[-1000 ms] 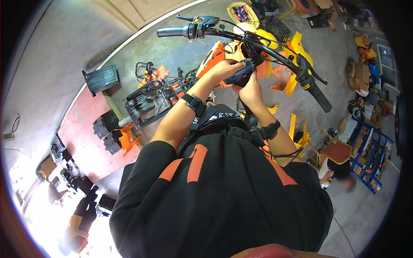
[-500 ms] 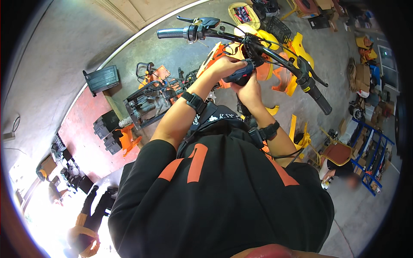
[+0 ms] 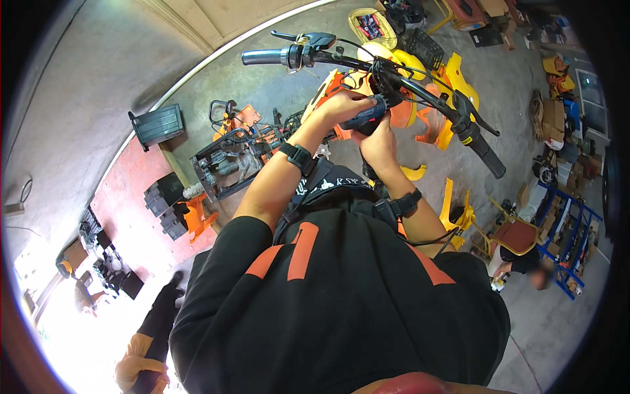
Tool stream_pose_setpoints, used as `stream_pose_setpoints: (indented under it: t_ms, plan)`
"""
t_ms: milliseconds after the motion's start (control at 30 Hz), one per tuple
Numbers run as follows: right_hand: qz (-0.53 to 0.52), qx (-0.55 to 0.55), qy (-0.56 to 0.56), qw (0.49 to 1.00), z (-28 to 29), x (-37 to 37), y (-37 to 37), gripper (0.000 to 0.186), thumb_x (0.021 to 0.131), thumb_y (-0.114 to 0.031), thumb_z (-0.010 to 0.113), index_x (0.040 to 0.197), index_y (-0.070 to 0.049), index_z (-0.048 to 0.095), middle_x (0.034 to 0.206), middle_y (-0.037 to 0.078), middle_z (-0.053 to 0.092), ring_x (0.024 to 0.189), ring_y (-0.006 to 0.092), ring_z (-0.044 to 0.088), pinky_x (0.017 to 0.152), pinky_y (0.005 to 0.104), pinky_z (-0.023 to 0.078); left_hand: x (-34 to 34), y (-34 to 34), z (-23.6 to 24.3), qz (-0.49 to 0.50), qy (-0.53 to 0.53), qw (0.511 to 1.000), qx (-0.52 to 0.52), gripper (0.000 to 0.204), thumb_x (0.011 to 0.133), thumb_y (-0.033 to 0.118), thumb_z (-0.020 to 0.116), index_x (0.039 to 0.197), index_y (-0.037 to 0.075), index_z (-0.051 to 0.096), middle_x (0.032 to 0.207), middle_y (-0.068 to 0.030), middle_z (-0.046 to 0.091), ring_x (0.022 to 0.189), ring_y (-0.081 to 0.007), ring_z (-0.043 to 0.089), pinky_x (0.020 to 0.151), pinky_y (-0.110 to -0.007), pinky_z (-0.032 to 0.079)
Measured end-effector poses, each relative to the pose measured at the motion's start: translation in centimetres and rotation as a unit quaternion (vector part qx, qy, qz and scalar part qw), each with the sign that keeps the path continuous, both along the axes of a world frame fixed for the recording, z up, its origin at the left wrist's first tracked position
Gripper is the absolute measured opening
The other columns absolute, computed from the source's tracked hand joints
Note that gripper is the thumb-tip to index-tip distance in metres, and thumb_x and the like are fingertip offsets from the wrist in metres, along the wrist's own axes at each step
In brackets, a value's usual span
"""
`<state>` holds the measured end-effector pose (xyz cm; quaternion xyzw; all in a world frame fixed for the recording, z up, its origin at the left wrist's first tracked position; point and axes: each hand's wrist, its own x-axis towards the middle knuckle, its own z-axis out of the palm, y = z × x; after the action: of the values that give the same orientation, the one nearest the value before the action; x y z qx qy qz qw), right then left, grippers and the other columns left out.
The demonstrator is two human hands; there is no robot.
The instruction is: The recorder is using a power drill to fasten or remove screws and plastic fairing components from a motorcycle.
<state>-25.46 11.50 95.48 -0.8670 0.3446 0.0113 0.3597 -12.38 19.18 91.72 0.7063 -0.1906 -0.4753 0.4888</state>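
Observation:
Both of my hands meet at a dark blue and black cordless drill point(image 3: 366, 118), just below the centre of a black handlebar point(image 3: 344, 60). My left hand point(image 3: 342, 108) is closed over the drill's upper left side. From below, my right hand point(image 3: 378, 146) is wrapped round its lower part; most of those fingers are hidden. The drill's front end points up toward the dark steering column point(image 3: 386, 75) and cables. I cannot tell whether it touches them. Orange and yellow body panels point(image 3: 321, 98) sit around the column.
On the left are a dark green crate point(image 3: 157, 125), a black metal frame point(image 3: 223, 171) and an orange part point(image 3: 195, 220). Yellow panels point(image 3: 459, 79) lie to the right. A blue rack point(image 3: 567, 236), a brown chair point(image 3: 515, 235) and two people, one lower left point(image 3: 147, 348), stand farther off.
The person at the lower left has shifted position. My hands and the drill stay in nearly the same place under the handlebar, and the view has moved slightly.

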Motion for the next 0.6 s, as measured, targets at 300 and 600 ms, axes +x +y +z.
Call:
stream_pose_setpoints:
  t_ms: [300, 600]
  plan:
    - [-0.007, 0.037, -0.026, 0.999, -0.6, -0.2, -0.3, 0.092, 0.066, -0.014, 0.082, 0.137, 0.0, 0.026, 0.104, 0.02, 0.066, 0.097, 0.0362, 0.065, 0.082, 0.0399, 0.053, -0.4, -0.1, 0.1, 0.0, -0.029, 1.0, -0.005, 0.048, 0.083, 0.048, 0.062, 0.113, 0.011, 0.069, 0.102, -0.0134, 0.069, 0.092, -0.0226, 0.065, 0.084, -0.034, 0.049]
    - [-0.008, -0.003, 0.017, 1.0, -0.9, -0.3, -0.5, 0.096, 0.066, -0.022, 0.082, 0.139, 0.001, 0.025, 0.106, 0.02, 0.066, 0.099, 0.0362, 0.064, 0.083, 0.0398, 0.052, -0.6, -0.2, 0.6, 0.017, -0.037, 0.999, -0.022, 0.046, 0.084, 0.044, 0.062, 0.108, 0.006, 0.069, 0.098, -0.015, 0.069, 0.088, -0.0228, 0.066, 0.082, -0.034, 0.049]
